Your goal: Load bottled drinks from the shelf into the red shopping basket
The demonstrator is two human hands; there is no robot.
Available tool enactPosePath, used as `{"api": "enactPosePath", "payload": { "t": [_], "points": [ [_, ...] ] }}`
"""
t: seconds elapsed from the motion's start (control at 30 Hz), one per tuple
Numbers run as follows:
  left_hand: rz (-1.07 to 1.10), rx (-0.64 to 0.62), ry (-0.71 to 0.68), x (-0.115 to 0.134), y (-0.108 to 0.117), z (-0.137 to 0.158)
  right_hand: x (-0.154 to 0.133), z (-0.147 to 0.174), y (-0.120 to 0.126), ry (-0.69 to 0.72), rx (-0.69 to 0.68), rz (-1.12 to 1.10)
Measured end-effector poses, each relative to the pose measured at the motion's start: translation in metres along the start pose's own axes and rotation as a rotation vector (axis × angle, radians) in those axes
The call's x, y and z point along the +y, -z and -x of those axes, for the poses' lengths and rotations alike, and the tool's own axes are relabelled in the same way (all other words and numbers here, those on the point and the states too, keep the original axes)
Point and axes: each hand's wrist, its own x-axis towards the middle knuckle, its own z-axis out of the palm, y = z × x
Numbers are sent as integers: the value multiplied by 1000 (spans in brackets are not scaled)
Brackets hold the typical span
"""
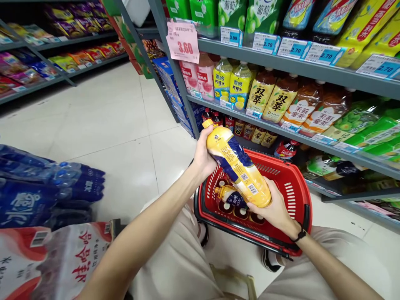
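Observation:
Between my two hands a large yellow drink bottle point(239, 164) with a dark blue band lies tilted, its yellow cap toward the upper left. My left hand point(204, 156) is wrapped round the neck and shoulder end. Its base rests in my right hand point(273, 208), fingers closed round it; a dark band circles that wrist. Right below is a red shopping basket point(300, 183) on the floor between my feet. Inside the basket lies a smaller bottle point(233, 196) with a yellow cap and dark blue label, partly hidden by the held bottle.
A drink shelf point(268, 52) with rows of bottles and price tags rises ahead and right. Blue-wrapped water packs point(46, 183) and a red-and-white water pack point(71, 258) stand at the left. Snack shelves point(62, 46) run along the far left, beyond the tiled floor point(125, 125).

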Motion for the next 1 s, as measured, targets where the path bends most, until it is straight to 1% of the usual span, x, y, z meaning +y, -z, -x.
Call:
{"api": "enactPosePath", "payload": {
  "t": [0.07,0.17,0.3,0.43,0.57,0.67,0.73,0.8,0.93,1.0],
  "points": [
    [-4,13,31,2,3,0,-1,0,1,-41,-6,-80],
    [1,-8,63,5,4,0,-4,0,2,-106,-41,-254],
    [0,-36,22,5,2,0,-7,1,5,-184,-141,-480],
    [-2,-82,-10,5,0,0,-4,4,9,-236,-194,-591],
    [-5,-85,-3,5,0,0,7,9,13,-360,-247,-673],
    [9,-83,7,5,1,-1,15,13,14,-437,-236,-742],
    [13,-78,17,6,1,-1,15,12,12,-471,-243,-785],
    [5,-84,20,6,0,-1,10,9,10,-496,-256,-836],
    [10,-149,2,3,-4,3,-4,1,4,-564,-176,-903],
    [40,-133,-8,1,-8,6,-10,2,0,-594,-183,-890]
  ]
}}
